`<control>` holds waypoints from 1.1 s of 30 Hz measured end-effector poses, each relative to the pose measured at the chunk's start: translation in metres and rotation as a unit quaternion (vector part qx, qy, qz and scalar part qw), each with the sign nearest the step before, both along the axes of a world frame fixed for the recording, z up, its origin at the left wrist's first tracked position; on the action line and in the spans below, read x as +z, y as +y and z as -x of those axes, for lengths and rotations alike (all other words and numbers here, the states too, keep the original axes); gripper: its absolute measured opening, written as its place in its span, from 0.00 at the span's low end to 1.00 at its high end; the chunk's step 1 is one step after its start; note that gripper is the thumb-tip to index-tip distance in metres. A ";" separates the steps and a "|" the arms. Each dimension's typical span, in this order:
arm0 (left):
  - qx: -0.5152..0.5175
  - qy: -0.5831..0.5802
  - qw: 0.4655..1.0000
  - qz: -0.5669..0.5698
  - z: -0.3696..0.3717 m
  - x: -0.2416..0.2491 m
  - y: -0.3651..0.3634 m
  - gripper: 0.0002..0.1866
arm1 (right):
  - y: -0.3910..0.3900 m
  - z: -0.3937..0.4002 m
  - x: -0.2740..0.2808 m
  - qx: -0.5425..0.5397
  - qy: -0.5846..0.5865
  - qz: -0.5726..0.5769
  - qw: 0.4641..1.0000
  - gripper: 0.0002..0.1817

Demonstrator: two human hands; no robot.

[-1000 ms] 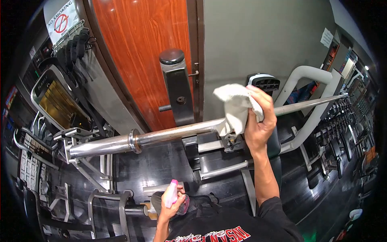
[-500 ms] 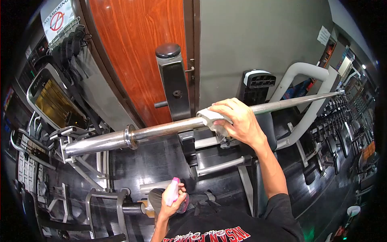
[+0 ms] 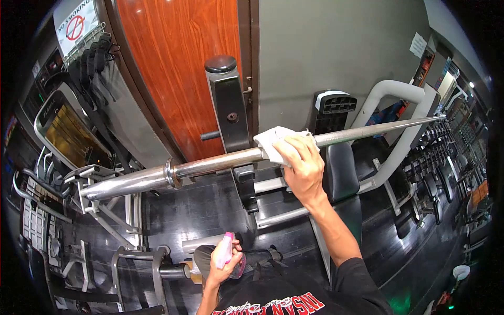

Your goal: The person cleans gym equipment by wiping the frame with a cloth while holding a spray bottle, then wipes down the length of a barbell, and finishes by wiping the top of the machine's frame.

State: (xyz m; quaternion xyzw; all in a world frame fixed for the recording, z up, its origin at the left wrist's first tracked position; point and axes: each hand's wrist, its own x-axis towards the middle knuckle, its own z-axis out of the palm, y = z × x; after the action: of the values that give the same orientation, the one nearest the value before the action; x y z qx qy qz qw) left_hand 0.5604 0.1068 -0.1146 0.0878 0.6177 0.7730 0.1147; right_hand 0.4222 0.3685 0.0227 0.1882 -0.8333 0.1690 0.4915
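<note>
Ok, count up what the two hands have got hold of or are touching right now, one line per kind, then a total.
White cloths: 1, the cloth pressed around the barbell by the right hand
Pink spray bottles: 1, the spray bottle gripped in the left hand
Steel barbells: 1, the barbell under the cloth
Total: 3

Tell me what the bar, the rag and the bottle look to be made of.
Bar: metal, likely chromed steel; it is shiny with bright glints. Rag: soft white cloth, creased and wrapped over the bar under the right hand. Bottle in the left hand: probably plastic; smooth and pink.
</note>
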 end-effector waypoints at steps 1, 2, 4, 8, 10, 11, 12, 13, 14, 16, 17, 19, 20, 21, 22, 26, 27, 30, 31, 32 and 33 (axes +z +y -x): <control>-0.001 -0.001 1.000 -0.004 0.000 0.000 0.001 0.18 | -0.001 -0.001 -0.007 -0.003 0.025 0.007 1.000 0.23; -0.001 -0.001 1.000 -0.008 0.001 0.001 0.002 0.18 | -0.001 -0.002 -0.013 -0.006 0.050 0.013 0.999 0.22; -0.006 -0.001 1.000 -0.013 0.003 0.001 0.005 0.18 | 0.002 -0.002 -0.022 0.003 0.065 0.019 0.998 0.22; -0.023 0.013 1.000 0.000 0.008 0.004 0.010 0.19 | 0.004 -0.016 -0.047 0.007 0.092 0.032 0.995 0.20; -0.027 0.018 0.999 0.005 0.009 0.008 0.012 0.19 | 0.012 -0.012 -0.079 0.076 0.086 0.113 0.987 0.20; -0.031 0.017 0.999 0.010 0.009 0.010 0.012 0.19 | 0.013 -0.010 -0.092 0.100 0.048 0.182 0.977 0.14; -0.028 0.018 0.999 0.010 0.009 0.011 0.013 0.19 | 0.014 -0.012 -0.104 0.070 -0.012 0.251 0.965 0.13; -0.032 0.036 0.999 0.017 0.010 0.011 0.014 0.19 | 0.014 -0.011 -0.111 0.065 0.011 0.290 0.955 0.12; -0.036 0.055 0.998 0.026 0.011 0.012 0.014 0.19 | 0.014 -0.009 -0.117 0.060 0.033 0.330 0.942 0.11; -0.029 0.043 0.998 0.025 0.011 0.012 0.013 0.19 | 0.017 -0.010 -0.115 0.075 0.144 0.316 0.935 0.19; -0.028 0.026 0.999 0.022 0.010 0.011 0.013 0.19 | 0.016 -0.007 -0.105 0.065 0.205 0.311 0.926 0.20; -0.036 0.024 0.999 0.019 0.010 0.012 0.015 0.20 | 0.025 -0.003 -0.072 -0.004 0.236 0.264 0.935 0.21; -0.040 0.026 0.999 0.015 0.011 0.012 0.015 0.20 | 0.032 -0.003 -0.053 -0.061 0.205 0.222 0.951 0.21; -0.043 0.025 0.999 0.017 0.012 0.013 0.016 0.20 | 0.035 0.001 -0.039 -0.102 0.117 0.221 0.963 0.22; -0.047 0.024 0.998 0.027 0.013 0.014 0.017 0.20 | 0.036 0.008 -0.018 -0.145 0.065 0.158 0.974 0.22; -0.045 0.028 0.998 0.027 0.015 0.016 0.022 0.20 | 0.030 0.003 0.003 -0.168 0.001 0.124 0.978 0.20; -0.045 0.028 0.998 0.027 0.014 0.015 0.022 0.20 | 0.029 0.001 0.001 -0.178 -0.002 0.125 0.976 0.21; -0.048 0.028 0.998 0.029 0.013 0.014 0.025 0.20 | 0.013 -0.003 -0.012 -0.247 0.002 0.107 0.963 0.25; -0.051 0.034 0.998 0.026 0.012 0.015 0.026 0.20 | 0.006 -0.005 -0.013 -0.240 -0.005 0.120 0.963 0.25; -0.052 0.040 0.998 0.023 0.011 0.015 0.027 0.20 | -0.002 -0.007 -0.015 -0.231 -0.013 0.133 0.964 0.25; -0.048 0.034 0.998 0.023 0.000 0.013 0.024 0.20 | -0.015 -0.018 -0.021 -0.222 -0.022 0.144 0.964 0.25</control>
State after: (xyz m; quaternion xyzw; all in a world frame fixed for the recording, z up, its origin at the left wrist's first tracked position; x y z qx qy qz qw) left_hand 0.5600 0.1305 -0.1018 0.1409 0.6343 0.7484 0.1330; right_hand 0.4399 0.3533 0.0022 -0.0782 -0.8316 0.1774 0.5204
